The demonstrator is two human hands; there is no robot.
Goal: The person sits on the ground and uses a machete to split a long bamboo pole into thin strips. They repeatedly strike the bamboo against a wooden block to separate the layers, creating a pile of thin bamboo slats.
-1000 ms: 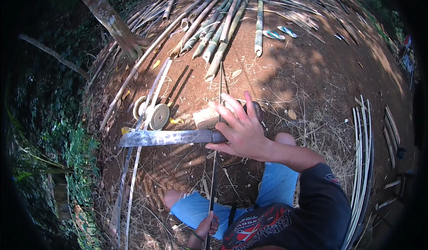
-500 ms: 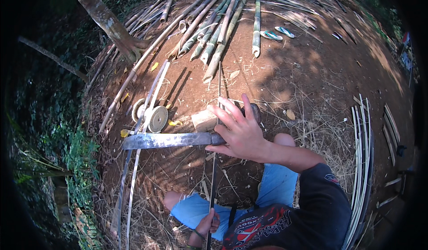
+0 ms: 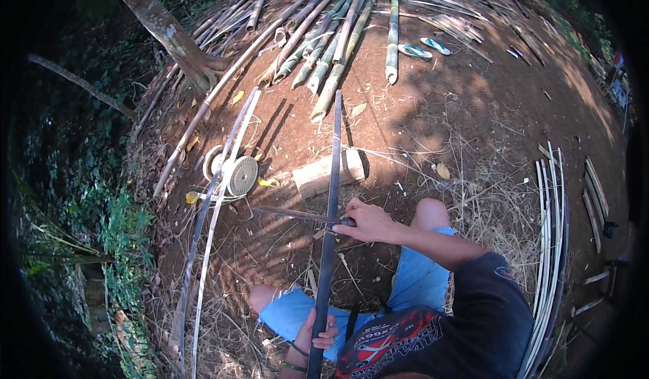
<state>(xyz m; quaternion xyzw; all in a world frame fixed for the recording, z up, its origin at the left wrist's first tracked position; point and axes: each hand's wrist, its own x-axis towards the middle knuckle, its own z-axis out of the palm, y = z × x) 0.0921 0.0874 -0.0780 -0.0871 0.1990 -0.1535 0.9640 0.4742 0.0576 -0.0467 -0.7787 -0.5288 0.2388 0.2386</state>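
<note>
My left hand [image 3: 324,329] is closed around the lower part of a long dark bamboo strip [image 3: 326,264], near my lap. The strip points away from me, its broad dark face showing, and passes over a short log [image 3: 316,180]. In my right hand [image 3: 370,221] is the handle of a machete, fingers wrapped around it. The machete blade [image 3: 291,212] points left and is seen nearly edge-on. It crosses the strip just in front of the log; whether it presses into the strip I cannot tell.
Long pale strips [image 3: 220,196] lie at the left beside two round ribbed discs [image 3: 241,176]. Bamboo poles [image 3: 336,75] are piled at the far side, with flip-flops [image 3: 414,52] nearby. More thin strips [image 3: 549,237] lie at the right. Shavings [image 3: 473,176] litter the soil.
My right hand's spread fingers have closed on the machete handle, and the blade has turned from flat to nearly edge-on. The bamboo strip has rolled from its thin edge to its broad face.
</note>
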